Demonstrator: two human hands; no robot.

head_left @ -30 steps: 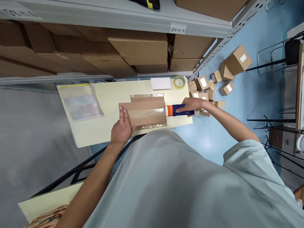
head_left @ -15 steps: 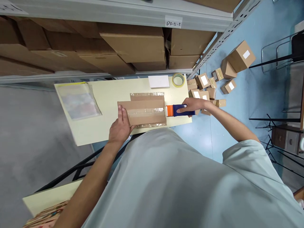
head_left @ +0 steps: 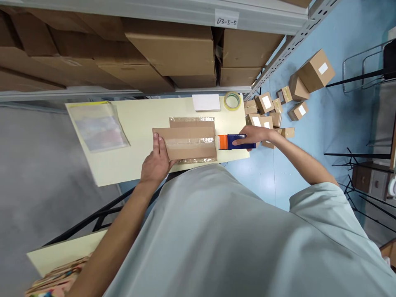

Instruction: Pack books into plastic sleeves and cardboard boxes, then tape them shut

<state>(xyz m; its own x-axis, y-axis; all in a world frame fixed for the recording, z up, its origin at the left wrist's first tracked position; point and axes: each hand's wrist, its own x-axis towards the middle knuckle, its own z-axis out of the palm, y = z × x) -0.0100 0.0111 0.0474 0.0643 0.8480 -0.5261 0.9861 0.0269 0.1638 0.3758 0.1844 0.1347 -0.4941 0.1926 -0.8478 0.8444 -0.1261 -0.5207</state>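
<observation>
Left hand [head_left: 154, 164] flat on taped cardboard box [head_left: 187, 144], fingers together over its left end, thumb spread by near edge; right hand [head_left: 252, 135] wraps tape dispenser [head_left: 232, 142] just beside box's right end; box on cream tabletop [head_left: 140, 119].

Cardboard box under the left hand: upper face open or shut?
Shut: no gap shows atop the cardboard box; shiny tape runs along it.

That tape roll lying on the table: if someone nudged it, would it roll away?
Probably not: the tape roll lies flat, so it would more likely slide. Stood on edge, its round rim might let it roll. Near a corner of the table, it might drop off if shoved.
</observation>
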